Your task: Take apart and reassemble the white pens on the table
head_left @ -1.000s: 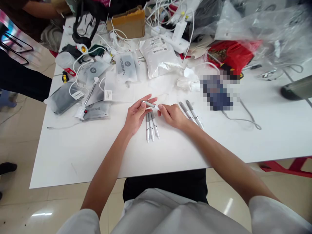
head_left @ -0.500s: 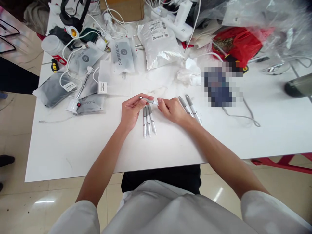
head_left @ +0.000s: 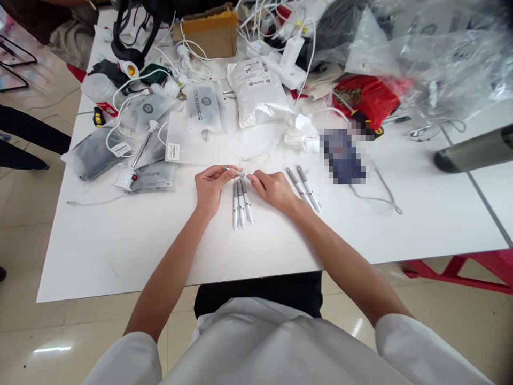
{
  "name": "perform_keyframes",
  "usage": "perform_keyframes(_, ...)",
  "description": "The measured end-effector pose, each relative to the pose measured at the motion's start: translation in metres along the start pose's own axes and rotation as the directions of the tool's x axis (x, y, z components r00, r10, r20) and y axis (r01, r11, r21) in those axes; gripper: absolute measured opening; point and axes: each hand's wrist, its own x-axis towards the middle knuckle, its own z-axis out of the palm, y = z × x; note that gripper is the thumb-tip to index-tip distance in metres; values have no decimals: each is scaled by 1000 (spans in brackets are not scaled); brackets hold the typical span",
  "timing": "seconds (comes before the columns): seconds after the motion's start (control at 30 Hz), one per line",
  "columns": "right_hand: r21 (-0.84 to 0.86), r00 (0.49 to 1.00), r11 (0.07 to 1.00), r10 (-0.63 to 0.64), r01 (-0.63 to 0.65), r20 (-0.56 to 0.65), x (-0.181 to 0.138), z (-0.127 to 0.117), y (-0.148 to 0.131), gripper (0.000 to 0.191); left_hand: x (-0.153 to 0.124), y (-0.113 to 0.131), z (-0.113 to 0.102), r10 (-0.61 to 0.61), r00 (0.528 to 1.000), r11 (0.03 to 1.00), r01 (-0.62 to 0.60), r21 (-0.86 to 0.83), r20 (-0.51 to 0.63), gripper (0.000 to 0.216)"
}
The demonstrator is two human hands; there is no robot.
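A grey-and-white pen (head_left: 239,173) lies across the fingers of my left hand (head_left: 208,190), which pinches its grey part. My right hand (head_left: 274,189) is closed at the pen's other end, thumb and fingertips on the white part, most of which they hide. Just below the held pen, three similar pens (head_left: 241,204) lie side by side on the white table (head_left: 160,256), grey ends away from me. Two more pens (head_left: 303,187) rest at a slant beyond my right wrist.
Plastic-wrapped packages (head_left: 202,107) and a white parcel (head_left: 258,93) cover the table's far side, with tangled cables, a cardboard box (head_left: 212,35) and a power strip (head_left: 290,75). A blurred-out dark object (head_left: 342,155) lies right. A red stool (head_left: 460,270) stands below the table's right edge.
The view has shifted slightly, so the table's far side shows more. Both hands stay on the pen, and less of its white part shows between them. The pens on the table lie as before.
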Motion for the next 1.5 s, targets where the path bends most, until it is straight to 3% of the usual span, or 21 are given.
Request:
perform_keyframes(0.27,167,995,984,55,-68,82,2,-4,1,60,0,9,-1,-98,981,986,118,-116,169,37)
perform_keyframes(0.47,403,973,892,143,-207,182,2,-11,-6,63,-1,15,-2,-179,947,968,219,-126,268,41)
perform_keyframes(0.57,562,927,748,196,-353,320,4,-16,-12,65,-1,16,-3,-183,940,961,233,-149,288,46)
perform_keyframes(0.7,743,827,404,65,-533,558,7,-21,-19,64,-3,14,-6,-200,947,953,247,-172,252,44)
perform_keyframes(0.77,750,799,325,34,-576,600,7,-19,-22,64,-3,12,-7,-166,962,966,203,-160,216,35)
perform_keyframes(0.83,754,825,372,59,-541,562,6,-15,-24,64,-3,10,-7,-114,980,982,135,-129,162,32)
perform_keyframes(0.97,618,946,725,152,-303,287,5,-9,-28,62,-2,7,-5,-48,999,999,48,-10,-20,30)
perform_keyframes(1.07,454,989,881,92,-136,118,5,-10,-25,54,1,11,-2,-36,994,999,37,13,-100,32)
perform_keyframes(1.2,291,1000,957,11,-18,27,6,-13,-11,43,5,20,6,-50,991,998,53,-17,127,48)
perform_keyframes(1.27,222,1000,975,-3,5,-11,4,-10,-3,39,7,21,9,-56,977,998,59,-7,206,47)
perform_keyframes(1.5,128,998,991,34,-27,-53,-7,4,10,30,4,8,6,4,992,980,-28,196,123,25)
